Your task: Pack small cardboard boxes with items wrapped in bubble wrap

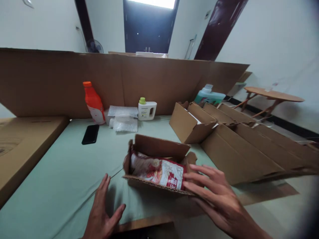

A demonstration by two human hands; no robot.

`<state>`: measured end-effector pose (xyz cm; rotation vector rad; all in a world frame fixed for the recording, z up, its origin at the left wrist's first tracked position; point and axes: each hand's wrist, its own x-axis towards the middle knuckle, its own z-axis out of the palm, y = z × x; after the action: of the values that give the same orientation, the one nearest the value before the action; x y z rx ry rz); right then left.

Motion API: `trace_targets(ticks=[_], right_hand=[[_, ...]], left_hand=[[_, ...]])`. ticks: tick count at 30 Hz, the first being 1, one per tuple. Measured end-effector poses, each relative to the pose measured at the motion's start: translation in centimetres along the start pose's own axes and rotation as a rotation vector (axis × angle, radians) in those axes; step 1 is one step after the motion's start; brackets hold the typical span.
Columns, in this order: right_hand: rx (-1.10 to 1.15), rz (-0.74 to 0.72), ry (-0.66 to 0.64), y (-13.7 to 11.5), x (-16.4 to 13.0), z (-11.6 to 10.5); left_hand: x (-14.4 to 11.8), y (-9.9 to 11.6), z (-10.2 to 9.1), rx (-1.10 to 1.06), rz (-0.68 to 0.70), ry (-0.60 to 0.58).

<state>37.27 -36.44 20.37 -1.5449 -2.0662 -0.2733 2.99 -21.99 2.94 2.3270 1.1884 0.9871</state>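
An open cardboard box (159, 141) sits in front of me with its flaps raised. Inside it lies a red and white printed food packet (159, 169). My right hand (216, 192) reaches over the box's right end, its fingers stretched out and spread close to the packet's edge; whether they press on the packet I cannot make out. To the left of the box, my left hand (102, 209) is held over the pale green cloth (69, 172) with thumb and fingers apart, holding nothing.
Several open cardboard boxes (239, 152) stand in a row on the right. A black phone (90, 134), an orange bottle (93, 103), bubble wrap (124, 119) and a white jug (147, 110) are at the back, before a cardboard wall (154, 76). A flat carton (30, 139) lies left.
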Motion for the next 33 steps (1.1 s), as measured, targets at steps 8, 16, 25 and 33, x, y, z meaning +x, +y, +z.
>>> trace_targets(ticks=[8,16,25,33], right_hand=[[0.226,0.455,-0.068,4.4,-5.6,7.6],[0.403,0.463,-0.124,5.0,2.7,14.5],[0.458,0.356,-0.223,11.3,11.4,17.8],[-0.061,0.051,-0.168,20.1,22.5,20.0]], left_hand=[[1.9,0.8,1.7,-0.227,-0.223,-0.113],[8.9,0.4,1.3,-0.412,-0.264,-0.029],[15.1,-4.8,2.5,-0.439,-0.386,0.018],[12.8,-7.1,4.8,-0.353,-0.402,0.063]])
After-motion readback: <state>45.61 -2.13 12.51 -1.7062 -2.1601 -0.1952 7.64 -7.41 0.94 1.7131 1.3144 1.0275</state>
